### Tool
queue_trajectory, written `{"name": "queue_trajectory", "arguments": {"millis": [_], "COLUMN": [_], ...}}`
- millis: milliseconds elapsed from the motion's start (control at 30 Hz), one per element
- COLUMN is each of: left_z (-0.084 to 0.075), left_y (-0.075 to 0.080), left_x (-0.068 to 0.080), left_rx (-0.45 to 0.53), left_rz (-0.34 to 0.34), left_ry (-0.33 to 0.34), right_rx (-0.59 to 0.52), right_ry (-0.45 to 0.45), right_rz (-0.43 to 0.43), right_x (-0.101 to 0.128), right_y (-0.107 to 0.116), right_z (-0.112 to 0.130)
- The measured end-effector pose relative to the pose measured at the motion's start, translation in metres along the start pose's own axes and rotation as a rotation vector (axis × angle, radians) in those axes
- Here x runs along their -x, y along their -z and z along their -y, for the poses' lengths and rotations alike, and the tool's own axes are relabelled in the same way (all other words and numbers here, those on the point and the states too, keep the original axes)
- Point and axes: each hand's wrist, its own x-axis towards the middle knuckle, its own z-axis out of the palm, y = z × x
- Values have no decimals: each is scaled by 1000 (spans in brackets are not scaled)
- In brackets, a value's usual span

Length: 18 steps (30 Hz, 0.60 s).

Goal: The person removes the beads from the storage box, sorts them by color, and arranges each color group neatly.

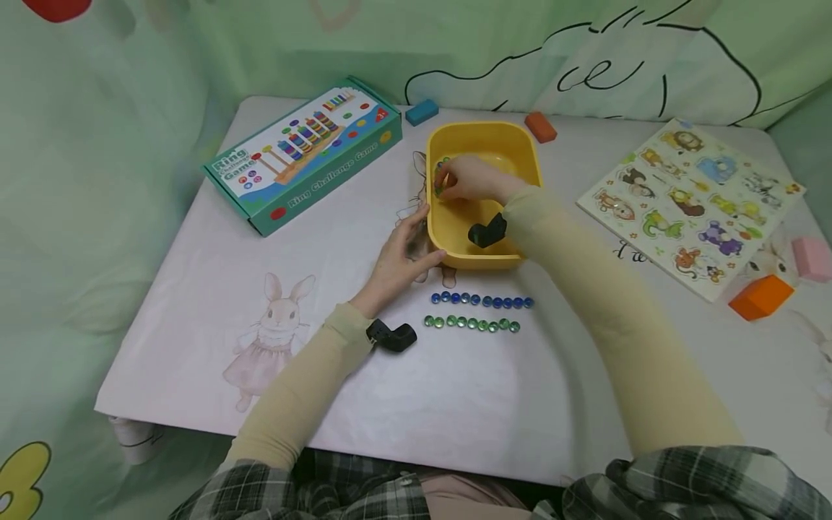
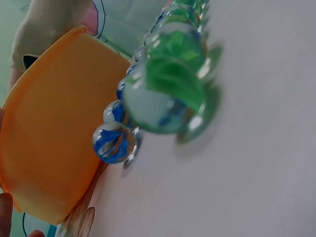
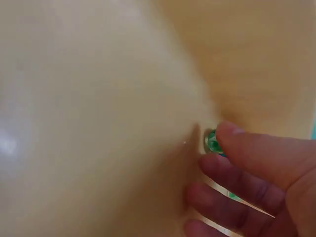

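My right hand (image 1: 476,178) reaches into a yellow plastic basin (image 1: 486,263), at its left inner wall. In the right wrist view, the thumb and index fingertip pinch a green glass marble (image 3: 212,142) close to that wall. A few more marbles (image 1: 445,162) show beyond the fingers, partly hidden by them. Against the basin's outer left side rests my left hand (image 1: 396,261), fingers extended, its thumb at the near left corner. In front of the basin lie a row of blue marbles (image 1: 456,297) and, nearer me, a row of green marbles (image 1: 461,321).
A green Ring Challenge Game box (image 1: 305,155) lies at the back left. Beside the basin's far end are a blue block (image 1: 422,113) and a red-orange block (image 1: 540,127). An animal puzzle board (image 1: 695,202) lies to the right, with orange (image 1: 760,297) and pink (image 1: 811,259) blocks near it.
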Motion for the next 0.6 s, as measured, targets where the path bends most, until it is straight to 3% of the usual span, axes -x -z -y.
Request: {"name": "queue_trajectory", "arguments": {"millis": [300,600], "left_z": [1,0], "left_y": [-2,-2], "left_x": [0,0], "left_rx": [1,-12], "left_rz": [-1,-1], "left_ry": [-7,9], "right_rx": [123,118], "right_ry": [20,50], "right_rz": [-1,89], "right_x": [2,24], "right_y": [-3,14], "right_z": [2,0]}}
